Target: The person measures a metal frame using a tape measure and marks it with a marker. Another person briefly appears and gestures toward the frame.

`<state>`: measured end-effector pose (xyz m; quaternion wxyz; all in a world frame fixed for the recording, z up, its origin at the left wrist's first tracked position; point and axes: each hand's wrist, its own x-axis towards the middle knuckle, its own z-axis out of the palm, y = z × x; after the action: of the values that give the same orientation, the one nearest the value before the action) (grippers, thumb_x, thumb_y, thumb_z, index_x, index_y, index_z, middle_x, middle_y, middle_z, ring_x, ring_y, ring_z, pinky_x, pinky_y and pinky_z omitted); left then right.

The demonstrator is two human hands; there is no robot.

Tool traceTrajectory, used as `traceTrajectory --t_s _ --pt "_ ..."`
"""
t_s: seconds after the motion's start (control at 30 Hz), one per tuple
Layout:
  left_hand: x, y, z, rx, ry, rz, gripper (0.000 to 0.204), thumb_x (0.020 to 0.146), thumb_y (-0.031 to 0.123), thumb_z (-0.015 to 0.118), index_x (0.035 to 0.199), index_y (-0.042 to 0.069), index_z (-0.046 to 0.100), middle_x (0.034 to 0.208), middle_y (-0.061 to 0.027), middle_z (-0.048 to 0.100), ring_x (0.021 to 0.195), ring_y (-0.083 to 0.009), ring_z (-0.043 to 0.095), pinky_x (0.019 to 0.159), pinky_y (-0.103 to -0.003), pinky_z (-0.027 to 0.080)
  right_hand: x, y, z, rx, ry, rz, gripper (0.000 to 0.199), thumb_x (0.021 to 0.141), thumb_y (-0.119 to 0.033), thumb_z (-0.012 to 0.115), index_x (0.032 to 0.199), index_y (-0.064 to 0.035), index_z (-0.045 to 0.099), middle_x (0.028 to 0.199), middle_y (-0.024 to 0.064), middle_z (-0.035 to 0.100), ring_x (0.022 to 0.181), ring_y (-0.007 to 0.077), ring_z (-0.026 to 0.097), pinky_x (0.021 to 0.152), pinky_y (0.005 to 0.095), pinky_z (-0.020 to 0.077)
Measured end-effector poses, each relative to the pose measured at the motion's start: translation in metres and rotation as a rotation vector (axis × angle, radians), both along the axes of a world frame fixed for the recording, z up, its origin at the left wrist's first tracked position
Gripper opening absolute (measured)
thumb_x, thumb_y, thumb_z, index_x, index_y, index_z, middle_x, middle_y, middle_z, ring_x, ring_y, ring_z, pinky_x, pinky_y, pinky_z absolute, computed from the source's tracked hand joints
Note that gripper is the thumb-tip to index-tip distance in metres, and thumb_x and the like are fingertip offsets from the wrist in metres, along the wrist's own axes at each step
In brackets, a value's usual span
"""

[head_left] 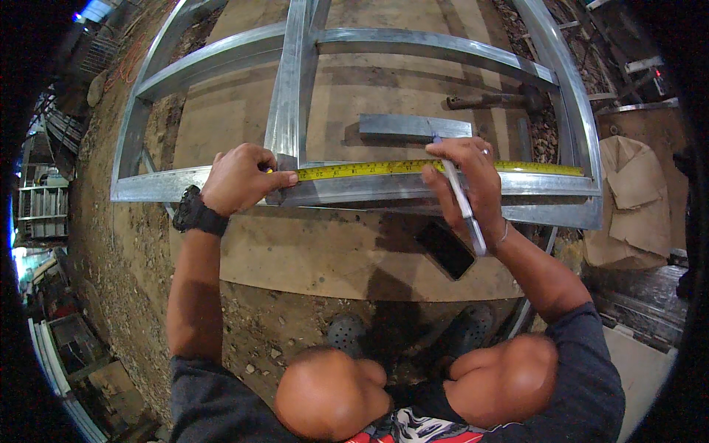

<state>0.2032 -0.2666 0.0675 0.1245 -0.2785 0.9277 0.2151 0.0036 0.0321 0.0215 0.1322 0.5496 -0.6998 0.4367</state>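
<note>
A frame of shiny square metal tubing (332,193) lies before me, with a yellow tape measure blade (362,169) stretched along its near bar toward the right corner. My left hand (240,177) is closed at the tape's left end, the thumb pressing by the blade where an upright tube meets the bar; the case is mostly hidden. Over the right half of the blade, my right hand (473,173) grips a white pen (467,207), its tip pointing away from me. Just beyond that hand sits a short offcut of metal tube (402,125).
A hammer (487,100) rests inside the frame at the far right. Nearer me lies a dark phone (444,251) on the brown board (317,258). Folded brown paper (631,199) is at the right. Dirt and gravel surround the board.
</note>
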Motion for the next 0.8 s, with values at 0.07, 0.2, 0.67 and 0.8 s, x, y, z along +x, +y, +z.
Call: traceTrajectory --t_s 0.07,0.2,0.67,0.8 --pt "-0.002 0.000 -0.002 0.012 -0.014 0.007 0.052 0.080 0.052 0.084 0.085 0.001 0.078 0.076 -0.0157 0.070 0.074 -0.0316 0.070 0.075 -0.044 0.053 0.005 0.007 -0.004 -0.035 -0.087 0.118 0.025 0.088 -0.006 0.075 0.113 -0.0068 0.069 0.097 0.0133 0.073 0.089 0.0333 0.069 0.085 0.0440 0.0515" --pt "-0.005 0.000 0.002 0.015 -0.058 0.016 0.048 0.080 0.047 0.086 0.086 0.000 0.078 0.071 -0.0144 0.068 0.067 -0.0267 0.067 0.067 -0.042 0.052 0.012 0.019 -0.020 0.002 -0.255 0.276 0.026 0.089 -0.001 0.067 0.115 -0.0020 0.063 0.096 0.0145 0.071 0.086 0.0267 0.069 0.079 0.0393 0.0546" --pt "-0.005 0.001 -0.002 -0.017 -0.006 -0.027 0.049 0.080 0.051 0.082 0.076 0.003 0.074 0.067 -0.0133 0.065 0.066 -0.0313 0.067 0.070 -0.045 0.051 -0.106 0.087 0.049 -0.662 -0.322 -0.400 0.014 0.102 -0.007 0.061 0.113 0.0011 0.058 0.092 0.0154 0.074 0.075 0.0160 0.065 0.073 0.0297 0.0536" --pt "-0.005 0.001 -0.001 0.005 -0.059 0.000 0.050 0.080 0.052 0.082 0.081 0.003 0.077 0.069 -0.0149 0.067 0.068 -0.0328 0.069 0.071 -0.046 0.052 -0.074 0.077 0.024 -0.578 -0.535 -0.247 0.021 0.098 -0.004 0.067 0.116 -0.0003 0.056 0.096 0.0132 0.072 0.085 0.0161 0.069 0.079 0.0305 0.0566"
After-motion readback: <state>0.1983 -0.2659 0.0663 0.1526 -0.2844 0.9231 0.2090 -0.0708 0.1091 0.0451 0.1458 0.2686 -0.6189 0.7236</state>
